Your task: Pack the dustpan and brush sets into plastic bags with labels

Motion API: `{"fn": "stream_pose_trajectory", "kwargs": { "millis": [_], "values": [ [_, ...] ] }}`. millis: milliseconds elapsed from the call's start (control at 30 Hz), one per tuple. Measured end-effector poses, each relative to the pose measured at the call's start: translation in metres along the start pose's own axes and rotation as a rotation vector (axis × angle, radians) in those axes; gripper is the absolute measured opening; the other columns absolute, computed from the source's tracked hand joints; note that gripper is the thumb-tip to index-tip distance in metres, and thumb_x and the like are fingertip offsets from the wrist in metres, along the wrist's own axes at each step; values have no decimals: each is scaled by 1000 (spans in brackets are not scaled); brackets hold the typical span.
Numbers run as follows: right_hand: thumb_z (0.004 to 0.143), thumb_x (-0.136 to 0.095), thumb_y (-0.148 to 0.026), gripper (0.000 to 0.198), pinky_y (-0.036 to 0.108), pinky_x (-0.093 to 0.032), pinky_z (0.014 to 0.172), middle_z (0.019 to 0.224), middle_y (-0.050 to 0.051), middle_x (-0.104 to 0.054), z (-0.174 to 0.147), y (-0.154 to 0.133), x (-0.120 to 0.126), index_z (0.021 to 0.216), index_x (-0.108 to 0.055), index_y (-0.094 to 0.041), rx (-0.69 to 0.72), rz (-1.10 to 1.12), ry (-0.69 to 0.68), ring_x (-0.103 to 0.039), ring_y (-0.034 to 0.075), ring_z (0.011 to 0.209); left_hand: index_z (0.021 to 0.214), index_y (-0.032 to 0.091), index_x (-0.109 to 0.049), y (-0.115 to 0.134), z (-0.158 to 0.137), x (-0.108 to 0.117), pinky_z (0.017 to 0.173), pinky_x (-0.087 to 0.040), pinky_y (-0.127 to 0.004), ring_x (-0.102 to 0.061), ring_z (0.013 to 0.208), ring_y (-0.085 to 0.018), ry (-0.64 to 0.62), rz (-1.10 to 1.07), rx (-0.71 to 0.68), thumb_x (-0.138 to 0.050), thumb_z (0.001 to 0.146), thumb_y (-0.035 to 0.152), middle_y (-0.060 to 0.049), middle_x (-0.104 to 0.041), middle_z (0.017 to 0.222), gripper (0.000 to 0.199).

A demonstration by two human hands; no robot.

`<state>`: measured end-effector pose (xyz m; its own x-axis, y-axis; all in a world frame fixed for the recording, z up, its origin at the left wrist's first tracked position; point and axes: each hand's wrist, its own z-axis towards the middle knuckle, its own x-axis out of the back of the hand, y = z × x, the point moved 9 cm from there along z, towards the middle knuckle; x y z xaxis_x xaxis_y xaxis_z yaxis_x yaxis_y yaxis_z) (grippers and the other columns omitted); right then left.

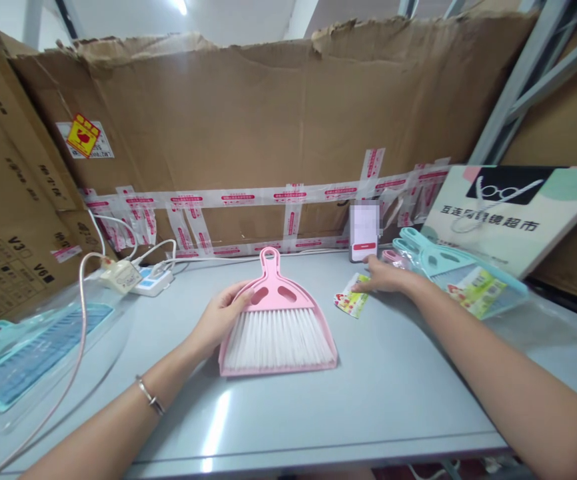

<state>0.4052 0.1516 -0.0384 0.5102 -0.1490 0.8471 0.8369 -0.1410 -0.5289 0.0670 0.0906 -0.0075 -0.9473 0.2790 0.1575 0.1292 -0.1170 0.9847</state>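
My left grip [222,315] pinches brush [281,340] and pan [278,371], right grip [386,277] loosely open, phone [364,228] just beyond: I'd touch lightly, left steady.

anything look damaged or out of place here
Yes: the tall brown cardboard panel behind the grey tabletop looks damaged, its top edge ragged and torn. The pink plastic dustpan-and-brush set held by the left hand shows nothing odd.

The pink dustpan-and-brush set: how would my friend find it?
Below the big cardboard wall is a grey table. Near its middle, the left hand holds the pink dustpan-and-brush set. Unlike the turquoise sets, it has white bristles.
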Motion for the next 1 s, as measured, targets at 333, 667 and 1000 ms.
{"fn": "stream_pose_trajectory", "kwargs": {
  "millis": [333,667,1000],
  "values": [
    [64,-61,-50,33,28,-37,54,61,2,-55,-28,-61,32,71,-53,-19,142,373,-28,-48,13,54,111,20,-60,-7,3,11,87,-42,-32,-55,107,-25,99,-80,33,-59,75,46,-7,-64,112,45],
    [57,-72,-47,39,27,-48,48,66,-1,-60,-100,-164,-29,71,-46,-21,264,1087,-242,-58,13,52,115,20,-54,-13,6,9,87,-45,-34,-59,102,-24,194,-252,-2,-57,77,48,-7,-67,103,48],
    [70,-64,-43,30,26,-50,45,76,-1,-60,-100,-152,-36,76,-44,-21,254,1016,-60,-57,10,47,117,22,-49,12,-5,6,88,-47,-35,-57,106,-25,192,-296,-93,-65,72,42,-7,-60,117,51]
  ]
}}
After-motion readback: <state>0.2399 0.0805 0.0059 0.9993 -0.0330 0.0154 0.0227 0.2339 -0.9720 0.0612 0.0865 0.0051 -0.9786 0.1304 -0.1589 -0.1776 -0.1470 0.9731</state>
